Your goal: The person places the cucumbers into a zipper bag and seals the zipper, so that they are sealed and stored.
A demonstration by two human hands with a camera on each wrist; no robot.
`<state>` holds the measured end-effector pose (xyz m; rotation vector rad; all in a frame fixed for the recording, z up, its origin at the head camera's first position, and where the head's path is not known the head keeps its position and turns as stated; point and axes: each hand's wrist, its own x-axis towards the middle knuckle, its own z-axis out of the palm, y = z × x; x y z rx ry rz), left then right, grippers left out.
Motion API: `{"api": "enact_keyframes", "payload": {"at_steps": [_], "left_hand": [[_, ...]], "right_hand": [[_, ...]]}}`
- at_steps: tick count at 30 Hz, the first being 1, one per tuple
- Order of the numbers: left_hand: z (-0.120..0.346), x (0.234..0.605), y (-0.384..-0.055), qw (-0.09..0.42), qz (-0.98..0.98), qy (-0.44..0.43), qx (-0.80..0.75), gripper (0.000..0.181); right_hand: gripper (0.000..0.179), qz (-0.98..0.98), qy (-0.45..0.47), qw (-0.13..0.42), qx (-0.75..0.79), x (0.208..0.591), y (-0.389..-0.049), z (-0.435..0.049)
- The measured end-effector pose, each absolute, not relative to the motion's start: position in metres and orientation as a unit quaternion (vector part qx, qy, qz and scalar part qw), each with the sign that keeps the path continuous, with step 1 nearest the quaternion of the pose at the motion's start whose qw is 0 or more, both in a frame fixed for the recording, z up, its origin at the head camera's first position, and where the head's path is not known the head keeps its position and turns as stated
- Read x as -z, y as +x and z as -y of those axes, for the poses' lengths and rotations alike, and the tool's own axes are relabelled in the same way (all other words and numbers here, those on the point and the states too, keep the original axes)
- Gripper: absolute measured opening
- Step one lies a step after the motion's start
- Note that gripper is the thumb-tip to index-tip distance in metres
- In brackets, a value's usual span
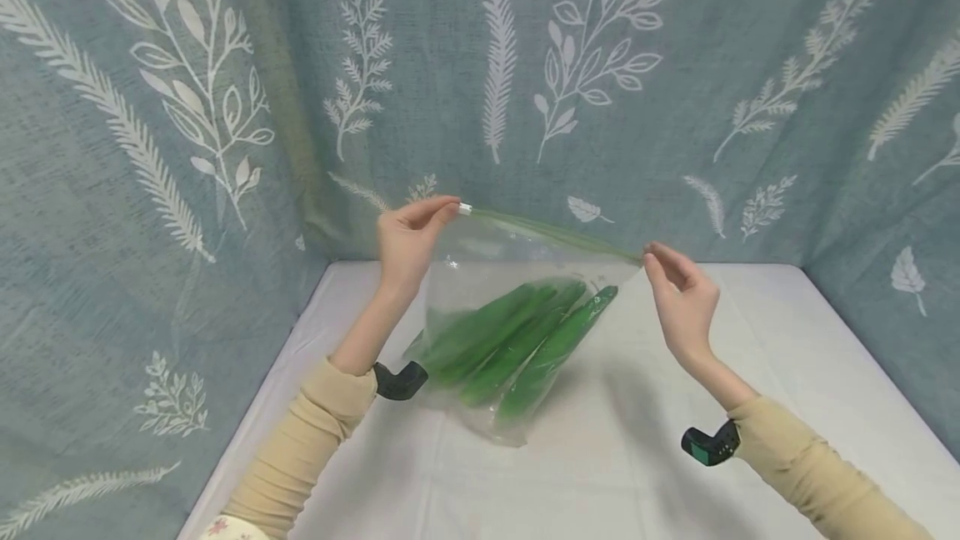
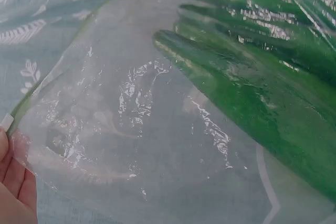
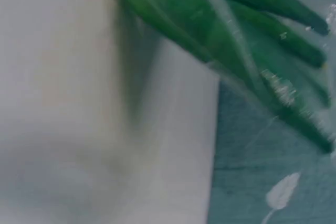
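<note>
A clear zip bag point(image 1: 495, 273) holding several green cucumbers point(image 1: 517, 344) hangs above the white table point(image 1: 615, 457), stretched by its top edge. My left hand point(image 1: 412, 232) pinches the left end of the zip strip, at its white slider point(image 1: 465, 209). My right hand point(image 1: 675, 290) pinches the right end of that strip. In the left wrist view the bag point(image 2: 131, 129) fills the frame with the cucumbers point(image 2: 252, 77) at right, and my left fingers point(image 2: 13, 182) show at the lower left. The right wrist view is blurred; the cucumbers point(image 3: 236, 40) in plastic show at the top.
Teal cloth with white leaf prints point(image 1: 525, 65) walls the table at the back and both sides. Black wrist cameras sit on both forearms point(image 1: 401, 380) point(image 1: 711, 444). The table is covered in a white cloth.
</note>
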<state>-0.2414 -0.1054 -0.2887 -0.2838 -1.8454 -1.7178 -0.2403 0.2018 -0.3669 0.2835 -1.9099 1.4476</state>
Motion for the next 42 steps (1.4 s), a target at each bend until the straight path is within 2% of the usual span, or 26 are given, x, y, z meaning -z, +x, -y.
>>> {"api": "enact_keyframes", "payload": {"at_steps": [4, 6, 10, 12, 20, 26, 36, 42], "left_hand": [[0.094, 0.290, -0.240, 0.288, 0.692, -0.130, 0.649, 0.019], [0.089, 0.291, -0.239, 0.285, 0.694, -0.145, 0.646, 0.018], [0.077, 0.292, -0.239, 0.280, 0.694, -0.184, 0.637, 0.018], [0.072, 0.292, -0.238, 0.277, 0.693, -0.200, 0.634, 0.018], [0.062, 0.292, -0.235, 0.264, 0.696, -0.219, 0.631, 0.017], [0.064, 0.293, -0.233, 0.263, 0.707, -0.227, 0.616, 0.016], [0.073, 0.285, -0.227, 0.313, 0.754, -0.229, 0.531, 0.013], [0.100, 0.277, -0.235, 0.369, 0.721, -0.131, 0.572, 0.015]], "right_hand": [[0.029, 0.720, 0.182, 0.396, -0.541, 0.347, -0.243, -0.187], [0.033, 0.720, 0.229, 0.369, -0.542, 0.333, -0.243, -0.175], [0.038, 0.743, 0.293, 0.261, -0.542, 0.308, -0.241, -0.150], [0.039, 0.756, 0.314, 0.224, -0.529, 0.299, -0.243, -0.139], [0.029, 0.757, 0.334, 0.181, -0.532, 0.293, -0.248, -0.113], [0.022, 0.745, 0.333, 0.195, -0.544, 0.296, -0.247, -0.105], [0.012, 0.700, 0.398, 0.294, -0.515, 0.304, -0.247, -0.106], [0.011, 0.749, 0.353, 0.303, -0.472, 0.317, -0.249, -0.141]]}}
